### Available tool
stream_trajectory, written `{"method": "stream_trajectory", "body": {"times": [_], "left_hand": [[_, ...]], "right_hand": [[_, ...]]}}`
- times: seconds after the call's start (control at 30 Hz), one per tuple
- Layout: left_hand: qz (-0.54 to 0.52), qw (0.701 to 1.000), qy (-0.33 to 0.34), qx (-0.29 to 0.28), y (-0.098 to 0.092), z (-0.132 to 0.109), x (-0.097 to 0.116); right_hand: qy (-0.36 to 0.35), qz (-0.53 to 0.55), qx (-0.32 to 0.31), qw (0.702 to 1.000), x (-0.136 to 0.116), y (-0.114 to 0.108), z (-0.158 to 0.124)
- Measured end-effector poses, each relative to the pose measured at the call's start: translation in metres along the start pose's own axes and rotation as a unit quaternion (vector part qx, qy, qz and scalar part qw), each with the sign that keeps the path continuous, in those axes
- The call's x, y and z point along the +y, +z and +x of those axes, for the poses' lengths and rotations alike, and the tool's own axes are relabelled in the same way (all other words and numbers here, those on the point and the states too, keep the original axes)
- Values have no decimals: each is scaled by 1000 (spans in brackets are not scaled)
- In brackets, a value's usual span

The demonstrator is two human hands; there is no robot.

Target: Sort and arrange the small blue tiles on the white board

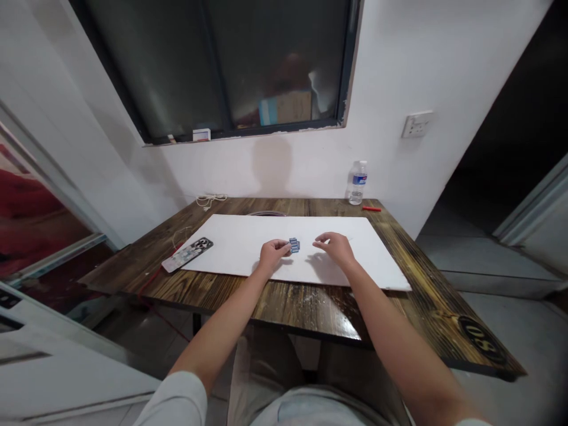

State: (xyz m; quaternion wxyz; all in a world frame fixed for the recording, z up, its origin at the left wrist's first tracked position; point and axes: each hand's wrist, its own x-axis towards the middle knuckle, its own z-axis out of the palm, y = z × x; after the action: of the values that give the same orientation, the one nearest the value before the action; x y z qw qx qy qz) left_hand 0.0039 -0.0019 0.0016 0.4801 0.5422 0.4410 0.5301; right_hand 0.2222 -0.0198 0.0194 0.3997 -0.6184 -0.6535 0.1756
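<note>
Over the white board, my left hand (pixel 273 254) pinches a small blue object (pixel 294 245) between thumb and fingers. It looks like several dark-edged, light blue bars stacked in a stepped shape; its exact kind is too small to make out. To the right of it hovers my right hand (pixel 336 247), apart from the object. Its fingers are bent, with a gap between thumb and fingertips and nothing visible in them. Both hands cast shadows on the white board (pixel 235 236) below.
A phone (pixel 188 254) rests across the board's left edge on the dark wooden table (pixel 284 302). Toward the back right stand a water bottle (pixel 357 182) and, lying beside it, a red pen-like stick (pixel 371 209). A pale cord (pixel 210 199) lies at the back left.
</note>
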Motion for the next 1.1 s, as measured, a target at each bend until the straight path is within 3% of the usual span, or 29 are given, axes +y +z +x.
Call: {"method": "stream_trajectory", "body": {"times": [0.1,0.23,0.33,0.57,0.8,0.93,1.0,1.1], "left_hand": [[-10,1000,-12,16,0,1,-1],[-17,1000,-14,11,1,0,1],[-23,1000,-13,12,2,0,2],[-25,999,-21,12,1,0,1],[-24,1000,-15,7,1,0,1],[-19,1000,-9,5,1,-1,2],[-19,1000,-8,3,1,0,2],[-17,1000,-8,4,1,0,2]], "right_hand": [[54,-124,-89,987,7,-11,2],[29,-221,-149,963,11,-10,0],[-5,-231,-162,959,14,-4,1],[-35,-173,-127,976,28,5,8],[-69,-86,-116,987,23,8,7],[-51,52,-97,993,9,10,4],[-16,181,-98,978,2,12,2],[44,370,-120,920,-7,18,-2]]}}
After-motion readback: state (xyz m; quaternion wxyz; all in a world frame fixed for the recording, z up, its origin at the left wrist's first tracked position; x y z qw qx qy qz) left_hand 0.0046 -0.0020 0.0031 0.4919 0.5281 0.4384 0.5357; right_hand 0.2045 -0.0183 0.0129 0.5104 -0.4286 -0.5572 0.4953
